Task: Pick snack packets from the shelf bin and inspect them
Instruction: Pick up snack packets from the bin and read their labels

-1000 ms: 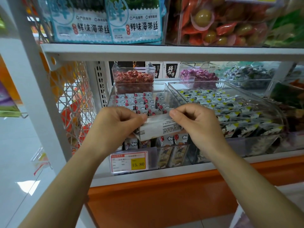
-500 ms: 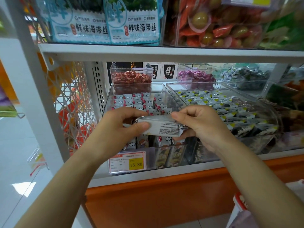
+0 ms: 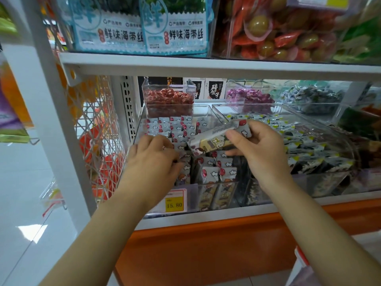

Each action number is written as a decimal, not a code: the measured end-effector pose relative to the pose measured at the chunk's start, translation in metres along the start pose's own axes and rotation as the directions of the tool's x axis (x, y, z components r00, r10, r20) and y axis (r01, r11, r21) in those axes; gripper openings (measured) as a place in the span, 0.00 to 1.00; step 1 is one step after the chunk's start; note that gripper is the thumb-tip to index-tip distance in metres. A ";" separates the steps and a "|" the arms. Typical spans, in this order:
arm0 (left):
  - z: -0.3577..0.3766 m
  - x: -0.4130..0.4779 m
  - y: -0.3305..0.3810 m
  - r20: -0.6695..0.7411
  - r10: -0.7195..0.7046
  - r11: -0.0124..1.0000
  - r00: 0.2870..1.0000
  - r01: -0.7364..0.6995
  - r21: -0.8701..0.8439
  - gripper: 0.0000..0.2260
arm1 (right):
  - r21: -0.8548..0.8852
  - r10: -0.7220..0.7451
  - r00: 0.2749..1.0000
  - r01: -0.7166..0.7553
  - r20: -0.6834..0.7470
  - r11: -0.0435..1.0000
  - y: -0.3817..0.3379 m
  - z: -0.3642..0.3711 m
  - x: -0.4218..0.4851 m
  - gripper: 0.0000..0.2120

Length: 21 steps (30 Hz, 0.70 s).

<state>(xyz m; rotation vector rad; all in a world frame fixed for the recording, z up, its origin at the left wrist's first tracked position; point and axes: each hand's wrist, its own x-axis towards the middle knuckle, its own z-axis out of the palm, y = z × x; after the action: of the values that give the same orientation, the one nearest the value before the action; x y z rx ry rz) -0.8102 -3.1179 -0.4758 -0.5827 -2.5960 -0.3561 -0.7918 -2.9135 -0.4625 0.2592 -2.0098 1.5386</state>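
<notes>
A small grey snack packet [image 3: 214, 139] with red dots and cloud prints is held above the clear shelf bin [image 3: 226, 186], tilted with its printed face toward me. My right hand [image 3: 259, 153] pinches its right end between thumb and fingers. My left hand [image 3: 152, 159] is down in the left part of the bin, fingers curled among the upright packets [image 3: 214, 172]; what its fingertips hold is hidden. Several more packets of the same kind stand in rows [image 3: 171, 126] at the back of the bin.
A yellow price tag [image 3: 174, 204] reading 15.80 hangs on the bin's front. A second clear bin [image 3: 309, 153] of dark packets sits to the right. A tub of red sweets [image 3: 168, 99] stands behind. The upper shelf edge [image 3: 206, 67] overhangs. A white wire rack [image 3: 94, 141] is at left.
My left hand has let go of the packet and dropped into the bin. My right hand has turned the packet over, from its white back to its printed front.
</notes>
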 end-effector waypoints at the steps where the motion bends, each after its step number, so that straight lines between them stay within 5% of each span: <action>1: 0.001 -0.001 0.001 0.038 -0.002 1.000 0.999 0.001 0.028 0.15 | -0.032 0.001 1.000 -0.001 0.005 1.000 0.000 0.002 -0.001 0.02; 7: -0.001 -0.003 0.003 0.014 -0.005 0.986 1.000 0.007 -0.168 0.03 | -0.250 -0.023 0.998 0.035 0.053 0.968 -0.006 0.015 0.003 0.18; 12: -0.004 -0.006 0.003 0.030 0.017 0.984 0.999 -0.011 -0.176 0.02 | -0.520 -0.095 0.944 0.257 0.317 0.815 -0.003 0.039 0.004 0.15; 17: -0.004 -0.006 0.000 -0.021 0.047 0.990 0.999 -0.050 -0.133 0.02 | -0.647 -0.160 0.901 0.404 0.403 0.646 -0.003 0.052 0.004 0.12; 19: -0.005 -0.005 -0.003 -0.007 0.055 0.991 0.998 -0.055 -0.120 0.03 | -0.676 -0.085 0.831 0.502 0.549 0.539 -0.001 0.053 0.003 0.09; 21: -0.007 -0.005 -0.007 -0.024 0.050 0.988 0.998 -0.053 -0.145 0.04 | -0.651 0.024 0.790 0.487 0.613 0.582 0.001 0.053 0.002 0.14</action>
<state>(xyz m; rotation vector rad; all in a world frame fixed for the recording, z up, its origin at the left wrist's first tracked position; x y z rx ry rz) -0.8072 -3.1278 -0.4734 -0.6906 -2.5447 -0.5354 -0.8118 -2.9620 -0.4708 0.6534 -2.7580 0.2502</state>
